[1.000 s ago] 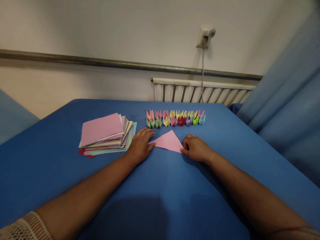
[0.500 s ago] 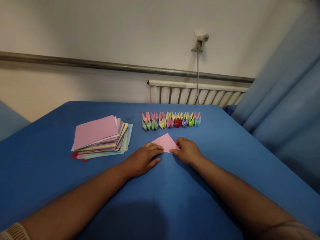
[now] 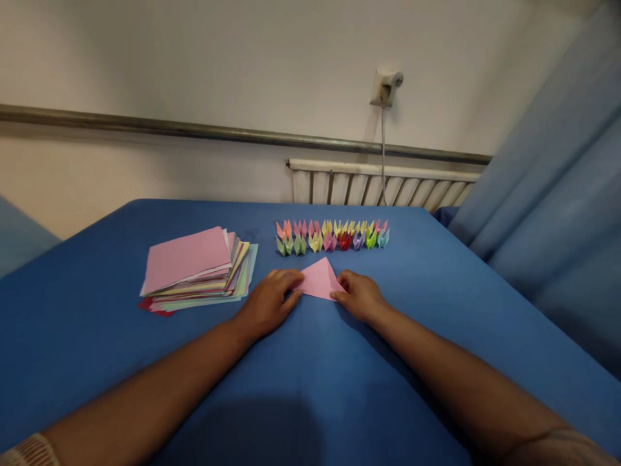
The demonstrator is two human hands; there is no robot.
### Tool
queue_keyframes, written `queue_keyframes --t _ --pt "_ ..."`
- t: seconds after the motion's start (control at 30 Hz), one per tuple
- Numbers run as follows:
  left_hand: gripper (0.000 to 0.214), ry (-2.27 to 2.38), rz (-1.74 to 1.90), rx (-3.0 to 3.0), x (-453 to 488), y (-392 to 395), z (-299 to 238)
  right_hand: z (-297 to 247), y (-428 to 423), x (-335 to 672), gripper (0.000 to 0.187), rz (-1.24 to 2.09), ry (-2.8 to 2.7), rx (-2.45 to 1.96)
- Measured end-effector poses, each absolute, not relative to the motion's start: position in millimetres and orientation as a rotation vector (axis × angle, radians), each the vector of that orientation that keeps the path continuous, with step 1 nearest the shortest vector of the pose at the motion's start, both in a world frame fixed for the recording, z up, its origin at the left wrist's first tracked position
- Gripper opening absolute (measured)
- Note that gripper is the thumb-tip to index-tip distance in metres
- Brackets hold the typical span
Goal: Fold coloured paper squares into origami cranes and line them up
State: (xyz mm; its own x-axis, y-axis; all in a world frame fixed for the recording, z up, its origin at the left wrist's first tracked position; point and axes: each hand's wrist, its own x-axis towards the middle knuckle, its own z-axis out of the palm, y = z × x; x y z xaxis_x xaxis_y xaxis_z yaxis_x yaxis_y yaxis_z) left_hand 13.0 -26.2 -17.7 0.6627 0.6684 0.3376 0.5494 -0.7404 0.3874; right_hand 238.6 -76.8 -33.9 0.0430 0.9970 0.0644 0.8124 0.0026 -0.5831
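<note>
A small pink paper triangle [image 3: 318, 280] lies on the blue table [image 3: 310, 362], with my hands at its two lower corners. My left hand [image 3: 268, 302] rests flat with its fingers stretched onto the left corner. Knuckles up, my right hand [image 3: 359, 296] has its curled fingertips pressing on the right corner. The paper's lower edge is partly hidden by my fingers.
A stack of coloured paper squares [image 3: 194, 268], pink on top, lies left of my hands. Two rows of several small folded paper figures [image 3: 332, 235] stand behind the triangle. A radiator [image 3: 378, 182] and a rail run along the wall; a blue curtain [image 3: 557, 194] hangs at right.
The pink triangle has become smaller, folded in half. My hands have moved closer together, and my left hand has slid from the triangle's base to its left corner.
</note>
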Motion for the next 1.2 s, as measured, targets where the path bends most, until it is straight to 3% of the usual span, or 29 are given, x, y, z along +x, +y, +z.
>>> queue_keyframes --t 0.07,0.17,0.33,0.67,1.2 --pt "0.046 1.096 0.826 2.53 12.7 -26.0 -15.7 -43.1 -73.8 238.5 0.01 0.606 -1.779 -1.65" --pt "0.063 1.15 0.864 2.304 12.1 -26.2 -12.9 -52.6 -71.1 239.4 0.011 0.724 -1.745 -1.357" --pt "0.036 1.083 0.67 2.074 12.3 -29.2 -9.0 -51.5 -72.9 242.1 0.017 0.846 -1.638 -1.233" --pt "0.032 1.115 0.785 2.048 15.4 -39.5 -1.5 -42.4 -76.4 241.8 0.032 0.896 -1.599 -1.268" --pt "0.029 1.064 0.797 2.053 14.2 -39.7 -3.0 -42.1 -77.3 243.5 0.033 0.915 -1.596 -1.232"
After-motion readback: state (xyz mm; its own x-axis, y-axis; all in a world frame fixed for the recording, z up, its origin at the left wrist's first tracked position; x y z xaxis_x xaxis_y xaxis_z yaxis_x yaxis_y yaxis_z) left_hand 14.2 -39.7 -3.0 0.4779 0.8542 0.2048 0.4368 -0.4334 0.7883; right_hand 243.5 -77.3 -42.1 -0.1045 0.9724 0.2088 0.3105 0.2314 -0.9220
